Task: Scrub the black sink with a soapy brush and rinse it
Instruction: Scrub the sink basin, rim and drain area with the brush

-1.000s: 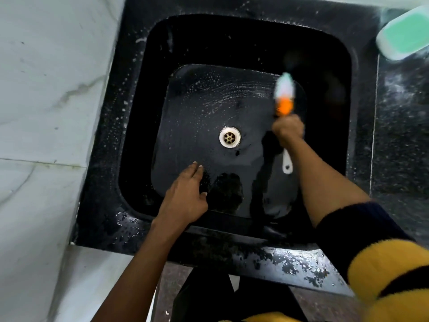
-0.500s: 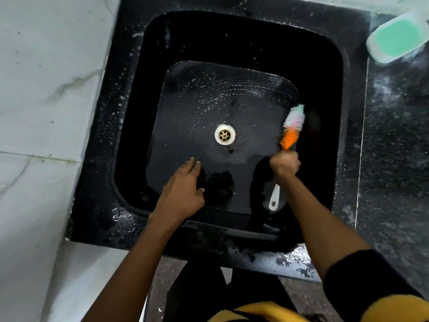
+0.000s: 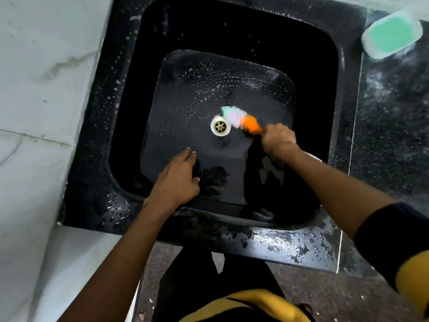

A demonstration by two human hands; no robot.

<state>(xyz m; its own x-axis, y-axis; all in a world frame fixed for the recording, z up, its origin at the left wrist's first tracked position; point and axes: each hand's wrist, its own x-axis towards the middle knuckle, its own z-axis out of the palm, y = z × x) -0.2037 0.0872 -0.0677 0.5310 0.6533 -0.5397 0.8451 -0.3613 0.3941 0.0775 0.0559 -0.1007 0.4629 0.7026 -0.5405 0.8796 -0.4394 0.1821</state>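
Two hands in the basin. Right hand (image 3: pixel 278 140) fisted round the brush (image 3: pixel 241 120) handle, fingers curled tight, orange neck sticking out of the fist, pale bristle head blurred and angled left, ending just beside the drain (image 3: pixel 220 126). Cannot tell whether bristles touch the sink floor, blur too heavy. Left hand (image 3: pixel 178 177) flat, fingers straight and together, resting on the near part of the floor, holding nothing. Black sink (image 3: pixel 130 112) wet throughout, suds specks arcing over the far half of the floor and up the left wall; near rim beaded with water. Green soap bar in a pale dish (image 3: pixel 392 31) on the dark counter, top right, well apart from the brush. White marble slab (image 3: pixel 46 66) on the left. Judged mid-scrub, rinse not begun, no running water seen. Risks: wet soapy handle slipping out of the fist on a hard stroke; bristles snagging on the drain rim; left palm sliding on the slick floor under leaning weight; near half left unscrubbed, few suds visible there.
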